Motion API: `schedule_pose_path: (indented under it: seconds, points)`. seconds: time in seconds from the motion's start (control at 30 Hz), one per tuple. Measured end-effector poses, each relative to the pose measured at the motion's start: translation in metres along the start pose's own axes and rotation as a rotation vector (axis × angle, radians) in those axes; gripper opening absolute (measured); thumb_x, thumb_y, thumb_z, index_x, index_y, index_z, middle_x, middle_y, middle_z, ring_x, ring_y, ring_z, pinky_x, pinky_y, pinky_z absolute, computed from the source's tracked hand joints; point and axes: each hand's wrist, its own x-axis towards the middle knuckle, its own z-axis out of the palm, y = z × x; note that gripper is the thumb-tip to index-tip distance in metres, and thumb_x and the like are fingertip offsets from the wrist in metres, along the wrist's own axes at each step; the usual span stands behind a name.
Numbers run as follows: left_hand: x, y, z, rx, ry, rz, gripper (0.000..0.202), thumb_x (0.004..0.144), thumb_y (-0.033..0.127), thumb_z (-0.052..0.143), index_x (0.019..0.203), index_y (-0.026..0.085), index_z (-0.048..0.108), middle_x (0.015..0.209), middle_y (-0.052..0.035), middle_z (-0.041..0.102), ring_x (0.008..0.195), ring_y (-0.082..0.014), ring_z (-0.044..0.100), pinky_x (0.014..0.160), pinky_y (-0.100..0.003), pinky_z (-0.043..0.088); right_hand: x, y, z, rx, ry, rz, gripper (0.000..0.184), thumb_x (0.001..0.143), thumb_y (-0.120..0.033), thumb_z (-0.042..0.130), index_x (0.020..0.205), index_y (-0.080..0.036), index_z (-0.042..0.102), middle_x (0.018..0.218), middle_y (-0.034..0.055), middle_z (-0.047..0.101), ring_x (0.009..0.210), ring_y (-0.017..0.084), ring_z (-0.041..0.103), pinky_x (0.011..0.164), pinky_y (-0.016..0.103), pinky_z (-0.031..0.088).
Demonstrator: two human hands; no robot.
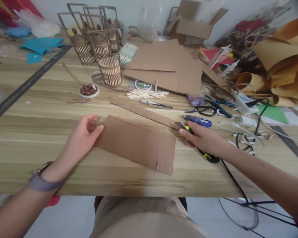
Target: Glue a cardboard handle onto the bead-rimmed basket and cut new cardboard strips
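Note:
A rectangular piece of cardboard (136,142) lies flat on the wooden table in front of me. Beside its left end is my left hand (86,132), thumb and fingers apart, holding nothing; whether the thumb touches the cardboard I cannot tell. My right hand (198,135), right of the cardboard, grips a black and yellow utility knife (207,156), its blade end pointing left. A long thin wooden strip (144,112) lies behind the cardboard, its right end close to the knife's tip. Just behind my right hand rests a blue glue gun (198,120).
Behind lie a pen (156,104), small wooden sticks (146,94), a bowl of brown balls (88,90) and large cardboard sheets (169,66). Lantern-like bamboo pieces (110,71) stand back left. Scissors (203,109), pliers (222,109) and black cables (259,122) clutter the right.

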Motion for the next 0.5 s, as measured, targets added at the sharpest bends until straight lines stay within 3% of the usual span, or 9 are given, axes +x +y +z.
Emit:
schedule_pose_path:
  seconds: [0.1,0.17,0.27,0.37,0.5]
  points:
    - [0.009,0.006,0.004,0.244,0.045,0.358,0.03,0.085,0.036,0.068,0.113,0.028,0.062,0.129,-0.0089,0.059,0.13,-0.0348,0.046,0.118,-0.054,0.026,0.002,-0.018,0.002,-0.2,-0.012,-0.079,0.031,0.099,-0.045,0.037,0.098,-0.02,0.056,0.085,0.0088,0.072,0.08,0.024,0.07,0.066,0.03,0.046]
    - [0.018,0.015,0.017,0.323,-0.031,0.511,0.03,0.093,0.037,0.058,0.121,0.027,0.061,0.137,-0.0114,0.056,0.138,-0.0361,0.041,0.122,-0.057,0.019,0.006,-0.037,0.005,-0.306,-0.066,-0.116,0.031,0.101,-0.04,0.037,0.108,-0.018,0.057,0.1,0.0124,0.074,0.092,0.026,0.071,0.066,0.03,0.045]
    - [0.038,0.028,0.05,0.491,-0.16,0.698,0.045,0.098,0.037,0.048,0.138,0.018,0.053,0.155,-0.0182,0.041,0.148,-0.0382,0.029,0.122,-0.06,0.015,0.016,-0.067,0.012,-0.46,-0.139,-0.149,0.033,0.104,-0.04,0.036,0.113,-0.017,0.058,0.105,0.0135,0.074,0.093,0.027,0.071,0.062,0.028,0.042]
    - [0.058,0.029,0.084,0.663,-0.288,0.731,0.057,0.101,0.036,0.043,0.152,0.011,0.039,0.166,-0.023,0.02,0.154,-0.0442,0.009,0.12,-0.067,0.01,0.029,-0.09,0.019,-0.548,-0.158,-0.169,0.034,0.104,-0.039,0.036,0.117,-0.017,0.059,0.102,0.0139,0.075,0.092,0.028,0.072,0.062,0.029,0.042]
    - [0.072,0.02,0.107,0.786,-0.411,0.656,0.065,0.102,0.04,0.04,0.158,0.007,0.029,0.167,-0.0272,0.015,0.154,-0.0468,0.006,0.12,-0.069,0.009,0.041,-0.104,0.023,-0.61,-0.182,-0.168,0.035,0.104,-0.036,0.037,0.122,-0.016,0.059,0.102,0.0156,0.076,0.095,0.031,0.073,0.064,0.032,0.046]
